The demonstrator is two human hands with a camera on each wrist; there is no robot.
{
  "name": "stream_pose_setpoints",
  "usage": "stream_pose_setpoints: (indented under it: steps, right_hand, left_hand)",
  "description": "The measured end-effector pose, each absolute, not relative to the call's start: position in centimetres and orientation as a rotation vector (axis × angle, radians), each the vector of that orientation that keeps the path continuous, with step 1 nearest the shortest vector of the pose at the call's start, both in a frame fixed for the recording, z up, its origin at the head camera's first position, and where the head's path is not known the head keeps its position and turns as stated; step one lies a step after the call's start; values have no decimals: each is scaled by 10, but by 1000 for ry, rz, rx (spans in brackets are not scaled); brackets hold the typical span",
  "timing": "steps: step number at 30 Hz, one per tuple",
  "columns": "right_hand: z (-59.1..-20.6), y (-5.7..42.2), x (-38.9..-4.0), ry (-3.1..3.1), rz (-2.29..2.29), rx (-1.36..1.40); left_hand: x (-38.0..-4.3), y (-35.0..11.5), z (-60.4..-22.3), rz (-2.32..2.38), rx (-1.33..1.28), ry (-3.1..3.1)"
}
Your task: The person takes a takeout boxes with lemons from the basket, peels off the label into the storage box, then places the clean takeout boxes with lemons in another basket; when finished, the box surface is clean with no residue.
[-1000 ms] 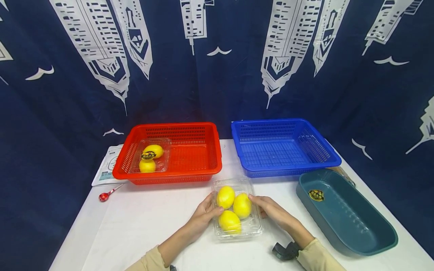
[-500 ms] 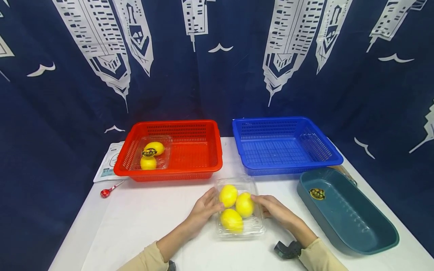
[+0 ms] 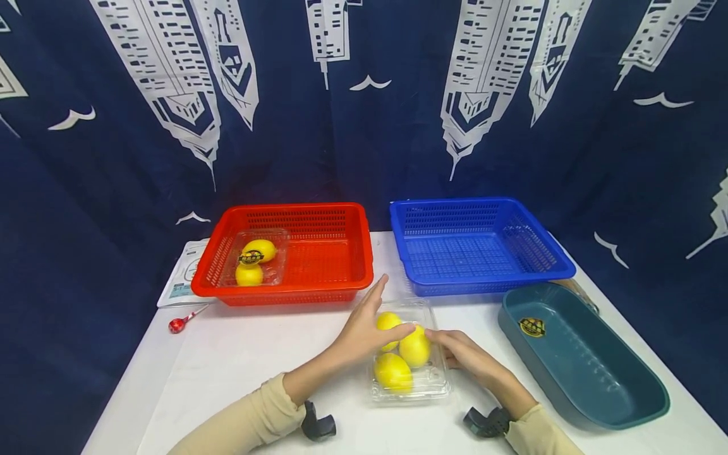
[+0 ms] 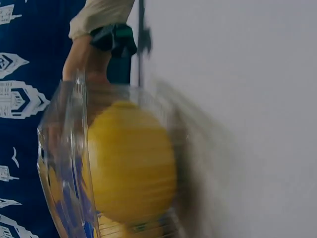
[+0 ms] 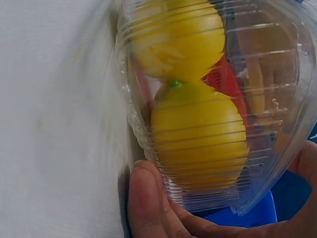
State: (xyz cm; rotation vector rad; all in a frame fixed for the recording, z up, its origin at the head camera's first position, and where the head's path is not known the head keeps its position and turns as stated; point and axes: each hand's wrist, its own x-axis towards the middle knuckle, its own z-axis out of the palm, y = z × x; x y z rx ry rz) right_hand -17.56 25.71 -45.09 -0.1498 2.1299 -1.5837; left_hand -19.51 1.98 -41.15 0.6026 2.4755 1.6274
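Observation:
A clear plastic clamshell box (image 3: pixel 430 387) with three yellow lemons (image 3: pixel 414 347) inside is at the middle front of the white table. My right hand (image 3: pixel 465 355) grips its right side, thumb on top and fingers under the edge; the right wrist view shows curled fingertips (image 5: pixel 145 191) at the ribbed wall. Over the box's left side, my left hand (image 3: pixel 364 330) is spread with straight fingers, its thumb reaching across above the lemons. One lemon (image 4: pixel 131 163) shows blurred through the box wall in the left wrist view. A similar clamshell with lemons (image 3: pixel 248 274) lies in the red basket (image 3: pixel 287 292).
A blue basket (image 3: pixel 483 278) stands at the back right. A teal tub (image 3: pixel 597 354) bearing a black-and-gold sticker (image 3: pixel 532 326) is at the right. A red lollipop (image 3: pixel 177 325) and a white packet (image 3: pixel 181 278) lie at the left.
My left hand has let go of the box's left edge, straightened its fingers and moved up and right over it. The box has shifted slightly right, my right hand still on it.

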Motion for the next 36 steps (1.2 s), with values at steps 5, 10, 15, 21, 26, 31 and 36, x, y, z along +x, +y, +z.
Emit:
stream_pose_setpoints:
  steps: [5, 10, 15, 21, 26, 31, 36]
  right_hand:
    - [-452, 258, -177, 2122, -1580, -171]
    - [-453, 260, -176, 2082, -1602, -209]
    - [-454, 262, -176, 2071, -1599, -205]
    - [-454, 262, -175, 2052, -1616, -192]
    - [-453, 261, -174, 2050, -1621, -187]
    - [-453, 262, -174, 2057, -1619, -195]
    - [-453, 263, -173, 2053, -1623, -196]
  left_hand:
    - [-222, 42, -402, 1568, 508, 2540]
    - [-252, 57, -402, 1553, 438, 2625]
    - [-273, 70, -405, 1524, 489, 2654]
    - [-287, 86, -411, 1418, 537, 2687]
    - [-294, 93, -419, 1354, 522, 2712]
    - [-297, 99, -424, 1326, 543, 2716]
    - [-298, 103, -427, 1362, 544, 2668]
